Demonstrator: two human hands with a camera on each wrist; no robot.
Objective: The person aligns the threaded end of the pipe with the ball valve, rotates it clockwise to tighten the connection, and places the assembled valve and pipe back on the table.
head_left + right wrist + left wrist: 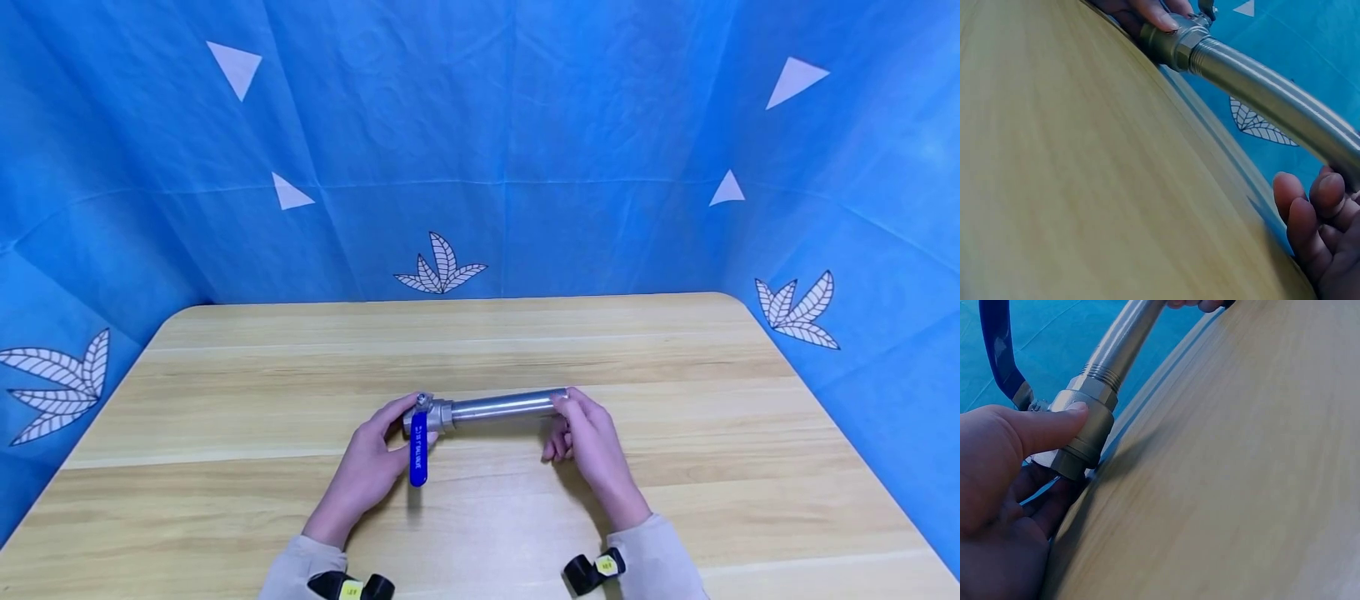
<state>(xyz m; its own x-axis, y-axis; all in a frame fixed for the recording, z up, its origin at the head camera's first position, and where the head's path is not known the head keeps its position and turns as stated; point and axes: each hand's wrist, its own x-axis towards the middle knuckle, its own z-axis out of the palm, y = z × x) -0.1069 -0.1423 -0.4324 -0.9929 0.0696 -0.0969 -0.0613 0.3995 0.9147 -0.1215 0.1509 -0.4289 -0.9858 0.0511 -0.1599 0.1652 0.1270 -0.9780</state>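
A metal ball valve (439, 416) with a blue lever handle (418, 452) is joined to the end of a shiny steel pipe (506, 406). My left hand (366, 467) grips the valve body, with the thumb (1054, 429) across its near side and the fingers around the back. The lever points toward me. At the other end of the pipe, my right hand (592, 442) pinches the tube between thumb and fingers. Several threads (1102, 375) show where the pipe meets the valve. The pipe lies nearly level, just above the tabletop, tilted slightly up to the right.
A light wood-grain table (480, 342) spreads beneath both hands. Behind it and along both sides hangs a blue cloth (480, 125) with white triangles and leaf prints. Black wrist cameras (378, 587) are strapped over both sleeves.
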